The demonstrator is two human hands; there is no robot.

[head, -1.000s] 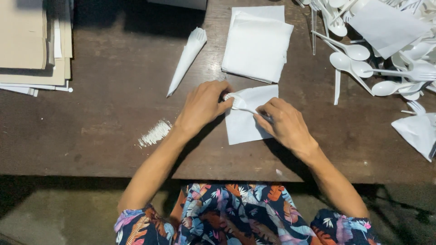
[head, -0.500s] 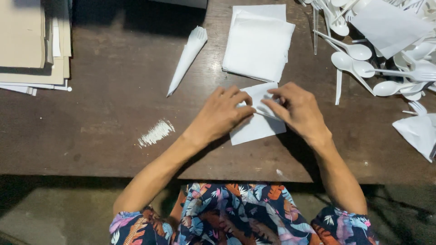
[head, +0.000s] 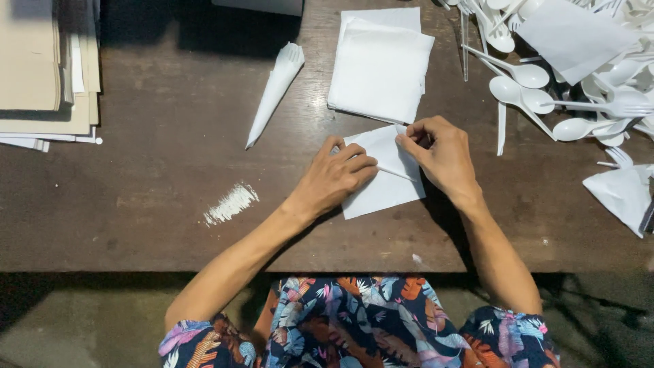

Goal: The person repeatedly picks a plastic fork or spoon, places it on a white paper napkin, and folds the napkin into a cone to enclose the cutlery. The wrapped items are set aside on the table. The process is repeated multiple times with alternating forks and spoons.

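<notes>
White napkin [head: 381, 184]: flat on worktop [head: 170, 170], near front edge, centre. Left hand [head: 334, 178]: pressed on napkin's left part, fingers flat, grip released. Right hand [head: 443, 153]: fingertips pinching napkin's upper right corner, grip grasping napkin. Napkin stack [head: 381, 65]: just behind, toward back edge. Rolled paper cone [head: 276, 92]: left of stack. White plastic spoons [head: 545, 95]: heaped at right back corner. Cardboard sheets [head: 41, 68]: left back corner.

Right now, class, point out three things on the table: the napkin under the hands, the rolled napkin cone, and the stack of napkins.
napkin under the hands [head: 381, 194], head view, on its bare lower part.
rolled napkin cone [head: 274, 92], head view, mid-length of the cone.
stack of napkins [head: 380, 68], head view, middle of the top sheet.
</notes>
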